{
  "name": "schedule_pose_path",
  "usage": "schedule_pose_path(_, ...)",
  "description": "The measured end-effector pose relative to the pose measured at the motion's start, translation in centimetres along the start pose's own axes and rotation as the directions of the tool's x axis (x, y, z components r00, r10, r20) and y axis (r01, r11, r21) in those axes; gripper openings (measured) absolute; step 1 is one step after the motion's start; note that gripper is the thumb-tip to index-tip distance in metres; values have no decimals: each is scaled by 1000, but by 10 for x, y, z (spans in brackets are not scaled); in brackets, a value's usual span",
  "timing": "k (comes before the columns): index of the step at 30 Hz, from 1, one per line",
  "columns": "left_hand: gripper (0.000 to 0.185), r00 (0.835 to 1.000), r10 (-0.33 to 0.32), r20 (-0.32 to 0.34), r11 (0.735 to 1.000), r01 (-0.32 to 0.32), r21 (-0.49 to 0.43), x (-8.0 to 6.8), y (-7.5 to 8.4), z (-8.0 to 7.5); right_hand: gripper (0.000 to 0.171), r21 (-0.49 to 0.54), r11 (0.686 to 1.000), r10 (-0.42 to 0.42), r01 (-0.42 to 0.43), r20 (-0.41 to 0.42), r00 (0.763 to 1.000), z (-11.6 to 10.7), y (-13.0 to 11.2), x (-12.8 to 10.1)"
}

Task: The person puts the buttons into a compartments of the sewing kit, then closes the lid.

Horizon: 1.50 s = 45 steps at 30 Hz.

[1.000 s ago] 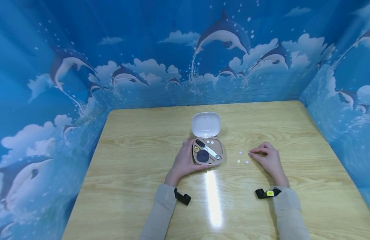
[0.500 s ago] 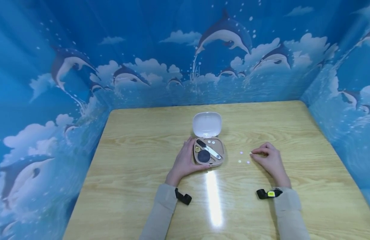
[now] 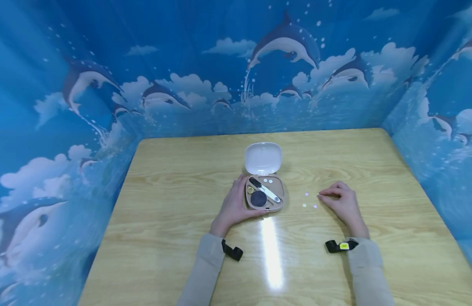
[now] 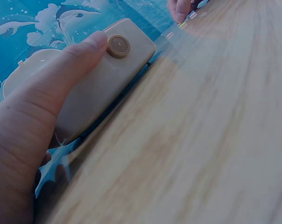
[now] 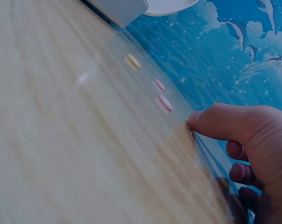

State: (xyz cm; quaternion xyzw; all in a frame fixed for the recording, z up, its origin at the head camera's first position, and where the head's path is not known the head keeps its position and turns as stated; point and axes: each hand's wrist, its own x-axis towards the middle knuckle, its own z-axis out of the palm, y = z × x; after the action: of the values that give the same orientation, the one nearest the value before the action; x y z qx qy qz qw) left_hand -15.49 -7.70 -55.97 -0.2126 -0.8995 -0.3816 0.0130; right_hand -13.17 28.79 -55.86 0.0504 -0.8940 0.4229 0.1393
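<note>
Left grip (image 3: 233, 207) clasps one open case (image 3: 265, 196); right grip (image 3: 341, 205), curled and unladen, nears three buttons (image 3: 309, 203).

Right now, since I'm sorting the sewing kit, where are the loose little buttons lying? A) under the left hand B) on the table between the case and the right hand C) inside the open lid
B: three small buttons lie on the table between the open case and the right hand.

The table (image 3: 174, 204) is viewed from above and forward by the head camera. Both wrist views are taken close, at tabletop level. The open case (image 3: 264, 193) (image 4: 103, 79) is shared by all three.
</note>
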Motion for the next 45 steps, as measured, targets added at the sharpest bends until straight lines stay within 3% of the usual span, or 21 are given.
schedule_pose_path(16, 121, 1000, 21, -12, 1000, -21, 10, -1, -3, -1, 10, 27, 998, 54, -54, 4, 999, 4, -6, 8)
schedule_pose_path(30, 121, 1000, 27, -12, 1000, -27, 8, 1, -2, 0, 12, 113, 993, 19, -16, -31, 999, 14, -23, 23)
schedule_pose_path(40, 121, 1000, 17, 0, 1000, -17, 19, 0, -3, 0, 11, 88, 996, 3, -4, 19, 1000, 20, -49, 33)
schedule_pose_path(45, 121, 1000, 4, 10, 1000, -4, 22, -1, -4, 0, 11, 123, 992, -30, 27, 19, 999, 24, -59, 36)
